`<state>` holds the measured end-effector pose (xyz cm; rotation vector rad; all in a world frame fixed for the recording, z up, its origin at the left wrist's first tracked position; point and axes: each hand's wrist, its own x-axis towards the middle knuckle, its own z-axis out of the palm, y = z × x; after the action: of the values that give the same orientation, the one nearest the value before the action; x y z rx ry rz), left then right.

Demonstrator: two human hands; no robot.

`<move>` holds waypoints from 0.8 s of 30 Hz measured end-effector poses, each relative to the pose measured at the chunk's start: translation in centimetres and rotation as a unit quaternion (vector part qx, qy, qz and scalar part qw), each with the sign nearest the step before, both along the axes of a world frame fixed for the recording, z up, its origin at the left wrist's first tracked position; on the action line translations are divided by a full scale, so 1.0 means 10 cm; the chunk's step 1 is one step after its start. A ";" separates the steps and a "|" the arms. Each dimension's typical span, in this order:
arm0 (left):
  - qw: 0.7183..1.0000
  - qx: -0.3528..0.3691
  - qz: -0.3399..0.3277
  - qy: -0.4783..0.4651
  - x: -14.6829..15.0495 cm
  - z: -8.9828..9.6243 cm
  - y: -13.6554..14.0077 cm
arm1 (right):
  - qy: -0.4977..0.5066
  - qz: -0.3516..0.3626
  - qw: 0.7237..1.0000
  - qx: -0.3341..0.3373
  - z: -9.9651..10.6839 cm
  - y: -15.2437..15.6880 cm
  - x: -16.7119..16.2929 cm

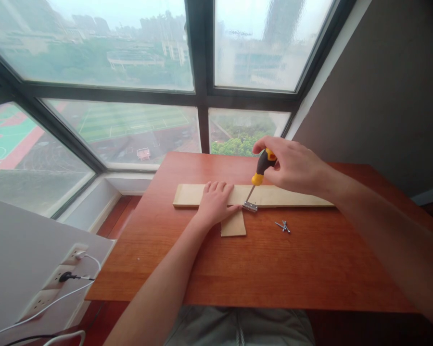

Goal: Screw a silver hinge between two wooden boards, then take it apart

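Observation:
My right hand (288, 161) is closed round the yellow and black handle of a screwdriver (262, 166). The tool tilts, its shaft running down to a small metal hinge (250, 206) at the near edge of a long pale wooden board (281, 195). My left hand (216, 202) lies flat with fingers stretched over the board, its thumb pointing at the hinge. Partly under that hand, a small square piece of wood (234, 225) sticks out toward me. Whether the tip sits in a screw is too small to tell.
Several loose screws (284, 226) lie on the reddish wooden table (209, 269), to the right of the hinge. Windows (137, 127) rise behind the table. At the lower left, cables are plugged into wall sockets (54, 278).

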<state>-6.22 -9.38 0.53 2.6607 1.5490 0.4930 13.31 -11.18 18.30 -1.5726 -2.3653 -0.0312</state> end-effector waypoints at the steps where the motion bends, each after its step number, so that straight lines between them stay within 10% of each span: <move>1: 1.000 -0.001 0.001 0.000 0.00 0.00 0.00 | -0.001 0.000 1.000 -0.003 0.00 0.00 0.00; 19: 1.000 -0.004 0.002 0.000 0.00 0.00 0.00 | 0.235 -0.020 0.970 0.062 -0.05 0.00 -0.01; 24: 1.000 0.005 0.000 0.000 0.00 -0.01 0.00 | 0.037 0.053 0.994 -0.085 -0.40 0.07 -0.05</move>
<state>-6.22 -9.38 0.42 2.6688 1.5495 0.5025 12.85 -10.51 14.32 -1.4912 -2.4447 0.2536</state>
